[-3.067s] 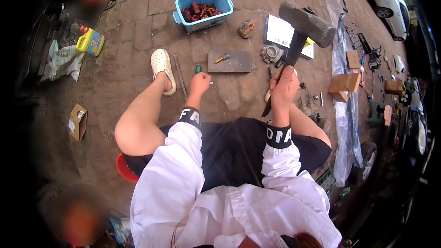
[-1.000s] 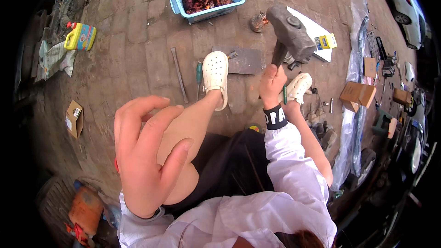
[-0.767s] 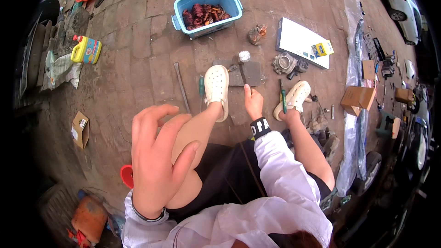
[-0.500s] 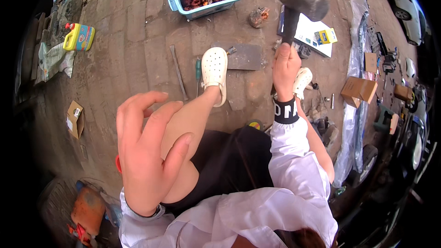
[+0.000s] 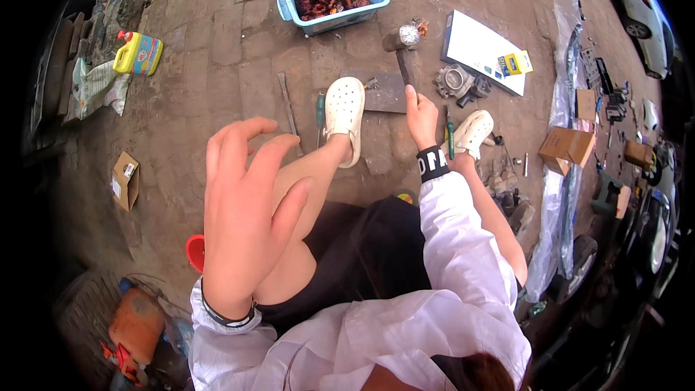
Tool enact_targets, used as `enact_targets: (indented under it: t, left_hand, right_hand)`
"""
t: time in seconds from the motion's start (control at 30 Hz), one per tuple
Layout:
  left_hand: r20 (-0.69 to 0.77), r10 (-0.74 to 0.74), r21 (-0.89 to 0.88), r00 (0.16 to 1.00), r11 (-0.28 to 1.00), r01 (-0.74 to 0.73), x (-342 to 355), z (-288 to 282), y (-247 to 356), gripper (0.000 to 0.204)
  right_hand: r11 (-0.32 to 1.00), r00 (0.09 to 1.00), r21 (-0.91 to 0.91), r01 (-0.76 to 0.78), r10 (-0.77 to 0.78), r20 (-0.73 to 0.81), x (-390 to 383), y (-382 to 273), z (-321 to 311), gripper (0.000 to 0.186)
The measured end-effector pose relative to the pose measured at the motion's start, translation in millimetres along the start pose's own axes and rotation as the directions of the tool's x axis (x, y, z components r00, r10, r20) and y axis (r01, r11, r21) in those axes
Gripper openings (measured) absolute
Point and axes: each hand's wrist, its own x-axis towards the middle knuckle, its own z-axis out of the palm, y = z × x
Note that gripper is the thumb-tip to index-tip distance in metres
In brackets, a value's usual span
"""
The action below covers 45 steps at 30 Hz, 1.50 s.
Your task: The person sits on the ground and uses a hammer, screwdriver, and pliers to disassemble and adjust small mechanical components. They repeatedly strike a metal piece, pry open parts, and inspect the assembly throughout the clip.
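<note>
My right hand is wrapped round the handle of a sledge hammer, whose heavy metal head is beyond the hand, over the far right part of a flat dark plate. A small metal piece lies at the plate's left edge, by my left clog. My left hand hovers over my left leg, fingers apart and slightly curled, holding nothing. Left of that clog lie a long metal bar and a green-handled screwdriver. Another green-handled tool is beside my right clog.
A blue tub holds reddish-brown copper-like scrap. Right of the plate are a round metal housing and a white box. Farther right lie plastic sheeting, a cardboard box and scattered parts. A yellow jug stands left.
My right hand has swung the hammer down and leftward, lowering its head from high on the right to above the plate. My left hand has shifted slightly right in view and stays open.
</note>
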Motion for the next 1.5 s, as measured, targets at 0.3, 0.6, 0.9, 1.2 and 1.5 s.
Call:
enact_targets:
  t: [0.3,0.6,0.9,1.2,1.5]
  left_hand:
    - [-0.07,0.031,-0.02,0.997,0.999,-0.032,-1.6,-0.3,-4.9,0.04]
    - [-0.059,0.005,0.001,0.998,1.0,-0.005,2.3,0.1,-1.6,0.038]
    - [-0.044,0.006,0.03,0.999,1.0,-0.005,-3.3,0.6,-3.2,0.041]
    - [-0.046,0.048,0.025,0.998,0.999,-0.046,9.7,-5.1,2.9,0.041]
    - [-0.063,0.014,0.017,0.998,1.0,-0.013,-3.6,3.3,-6.8,0.04]
  right_hand:
    - [0.818,0.776,0.205,0.537,-0.384,-0.501,2.6,-86.0,-65.3,0.055]
    - [0.974,0.997,-0.226,-0.018,0.035,0.072,-18.4,23.1,35.8,0.059]
    - [0.811,0.868,0.361,0.46,-0.326,-0.374,-1.6,-89.7,-70.9,0.056]
    - [0.98,0.997,-0.197,-0.038,0.025,-0.067,-51.2,65.3,48.0,0.053]
    - [0.758,0.882,0.466,0.456,-0.315,-0.35,-7.6,-95.1,-76.4,0.055]
